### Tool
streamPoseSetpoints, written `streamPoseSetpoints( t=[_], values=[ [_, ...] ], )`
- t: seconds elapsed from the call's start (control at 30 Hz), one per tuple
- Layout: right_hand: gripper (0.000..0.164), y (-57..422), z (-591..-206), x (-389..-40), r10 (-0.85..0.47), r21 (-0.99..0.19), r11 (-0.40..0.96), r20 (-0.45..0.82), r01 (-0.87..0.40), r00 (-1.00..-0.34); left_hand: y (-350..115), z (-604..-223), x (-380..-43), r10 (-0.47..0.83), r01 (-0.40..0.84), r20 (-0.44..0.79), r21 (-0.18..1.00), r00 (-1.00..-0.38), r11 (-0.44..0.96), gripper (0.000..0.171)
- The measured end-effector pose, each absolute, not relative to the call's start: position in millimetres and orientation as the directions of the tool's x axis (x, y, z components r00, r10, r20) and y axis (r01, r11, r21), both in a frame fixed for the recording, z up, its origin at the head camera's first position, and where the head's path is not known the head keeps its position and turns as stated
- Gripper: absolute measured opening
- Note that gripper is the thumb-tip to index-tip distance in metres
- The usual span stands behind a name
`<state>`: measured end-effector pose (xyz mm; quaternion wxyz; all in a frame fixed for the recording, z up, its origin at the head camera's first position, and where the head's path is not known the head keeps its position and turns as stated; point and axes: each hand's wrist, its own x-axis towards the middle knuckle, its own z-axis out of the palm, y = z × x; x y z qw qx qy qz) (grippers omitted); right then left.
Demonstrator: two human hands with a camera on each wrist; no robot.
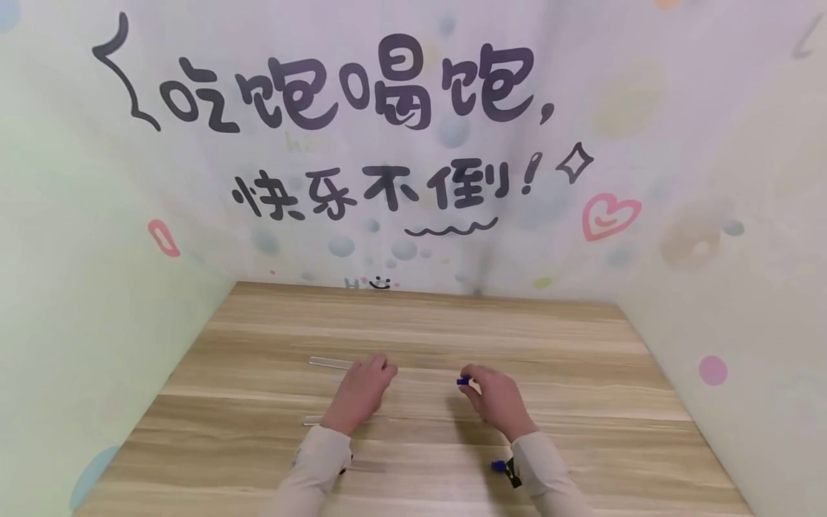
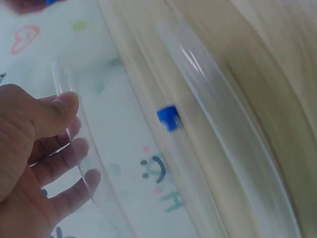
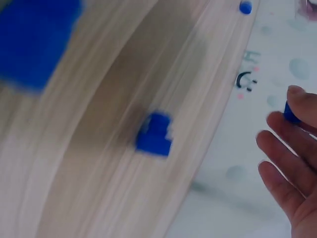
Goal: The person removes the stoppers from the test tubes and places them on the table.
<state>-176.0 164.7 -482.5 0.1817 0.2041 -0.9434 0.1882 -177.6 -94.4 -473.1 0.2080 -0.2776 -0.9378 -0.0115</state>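
My left hand (image 1: 367,388) holds a clear tube (image 2: 61,72) between thumb and fingertips; its near end sticks out past the thumb. A second clear tube with a blue stopper (image 2: 169,118) lies on the table beyond it. Closer to the left wrist camera is a blurred clear tube (image 2: 213,99). With thumb and forefinger my right hand (image 1: 500,402) pinches a small blue stopper (image 1: 463,381), to the right of the left hand and apart from it. The other right fingers are spread. A stepped blue stopper (image 3: 154,136) lies on the table below that hand.
Another blue stopper (image 1: 498,466) sits beside the right sleeve in the head view. A large blurred blue piece (image 3: 37,42) fills a corner of the right wrist view. The wood-grain table (image 1: 413,323) meets a printed wall (image 1: 413,258) at the back.
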Motion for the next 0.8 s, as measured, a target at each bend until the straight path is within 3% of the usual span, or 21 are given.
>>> streamPoseSetpoints(
  t=[0.13,0.33,0.8],
  values=[
    [0.016,180,-483,-180,-0.258,-0.319,0.865,0.381,-0.388,-0.888,-104,-476,-183,0.479,0.502,0.374,-0.041,-0.794,0.864,0.014],
    [0.015,200,-487,-187,-0.185,-0.346,0.891,0.316,-0.294,-0.931,-116,-480,-188,0.451,0.474,0.29,0.013,-0.844,0.88,0.019],
    [0.011,209,-499,-194,-0.17,-0.346,0.916,0.122,-0.203,-0.978,-131,-499,-198,0.423,0.446,0.228,0.06,-0.877,0.893,0.022]
  ],
)
